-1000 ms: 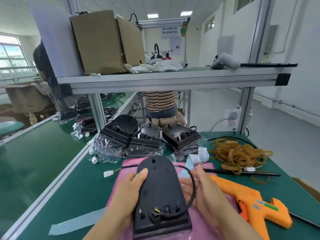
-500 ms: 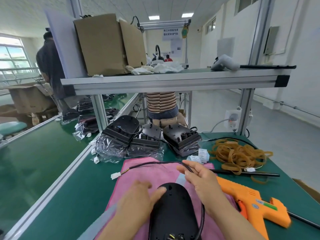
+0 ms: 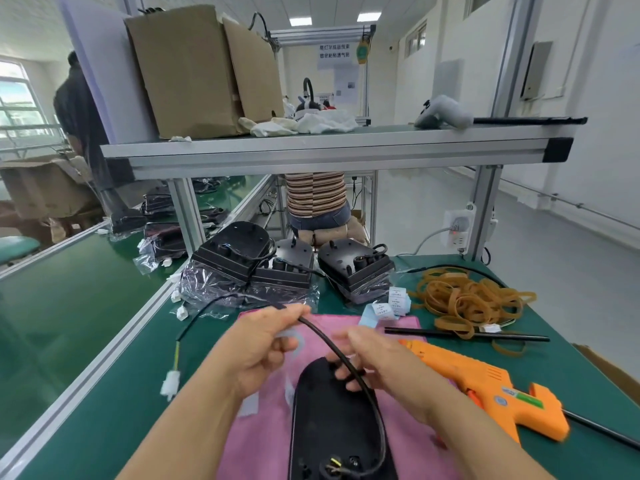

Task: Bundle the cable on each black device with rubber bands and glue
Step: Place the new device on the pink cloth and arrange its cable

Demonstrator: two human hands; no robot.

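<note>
Left hand [image 3: 263, 348] has left the black device [image 3: 329, 420] and joined the right hand [image 3: 384, 368] on the cable [image 3: 325, 337], now raised off the pink cloth [image 3: 256, 441]

Left fingers are curled and pinch the cable at its highest point; right fingers curl round it just above the device's far end. The device lies flat on the cloth, its cable looping from the near end up its right side, then trailing left to a white connector [image 3: 170, 383]. An orange glue gun [image 3: 485, 386] and loose rubber bands [image 3: 464, 299] lie to the right
</note>
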